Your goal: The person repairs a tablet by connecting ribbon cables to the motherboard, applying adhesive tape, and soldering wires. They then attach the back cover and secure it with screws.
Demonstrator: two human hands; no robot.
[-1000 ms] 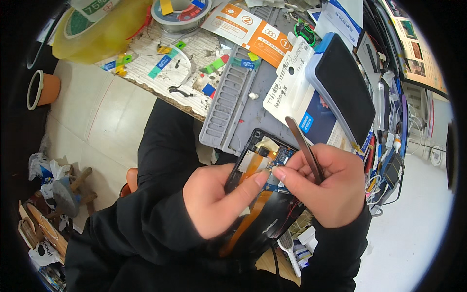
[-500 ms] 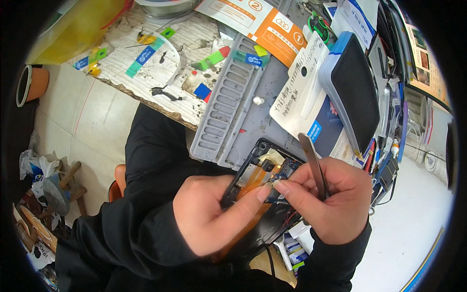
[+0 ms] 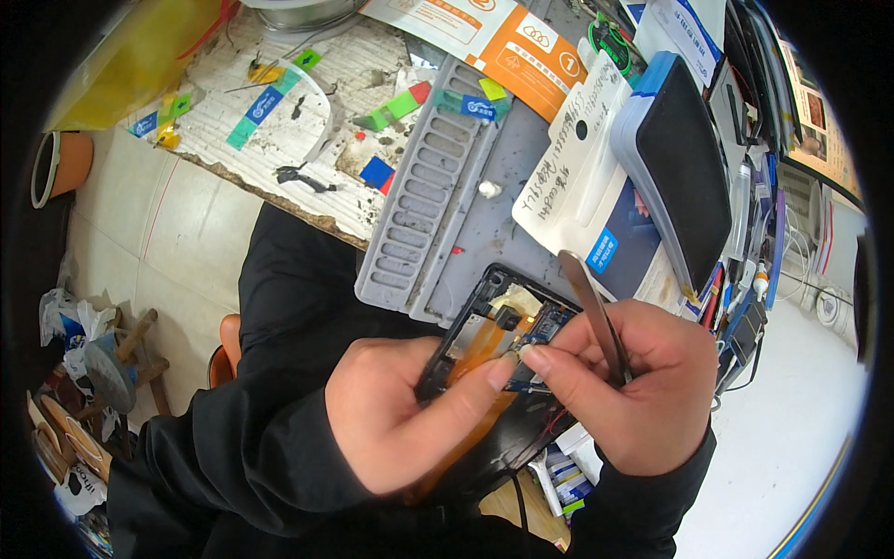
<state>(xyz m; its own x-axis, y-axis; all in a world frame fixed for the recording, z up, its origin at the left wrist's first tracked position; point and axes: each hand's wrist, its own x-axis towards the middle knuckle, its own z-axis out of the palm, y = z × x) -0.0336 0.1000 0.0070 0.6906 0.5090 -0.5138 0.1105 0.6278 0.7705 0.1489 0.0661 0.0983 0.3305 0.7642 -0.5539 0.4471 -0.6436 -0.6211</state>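
Note:
An opened phone [image 3: 458,340] with its inner parts exposed is gripped by my left hand [image 3: 396,410], whose thumb lies over its lower part. Inside are a blue circuit board [image 3: 551,323], a small black module [image 3: 507,318] and an orange flex cable [image 3: 477,354]. My right hand [image 3: 647,387] keeps a pair of metal tweezers [image 3: 596,307] tucked in its fingers, pointing up and away. Its thumb and forefinger pinch at the board's edge, touching or nearly touching my left thumb. Whatever lies between those fingertips is hidden.
A grey ridged work mat [image 3: 400,238] lies beyond the phone, on a worn white bench [image 3: 209,149] with tape scraps. At the right are a white handwritten card [image 3: 559,182], a dark-faced blue-edged box [image 3: 675,168] and crowded tools. A dark cable hangs below the phone.
Both hands keep nearly the same hold. The tweezers' tip has shifted slightly left, and the bench and mat appear a little further left in view.

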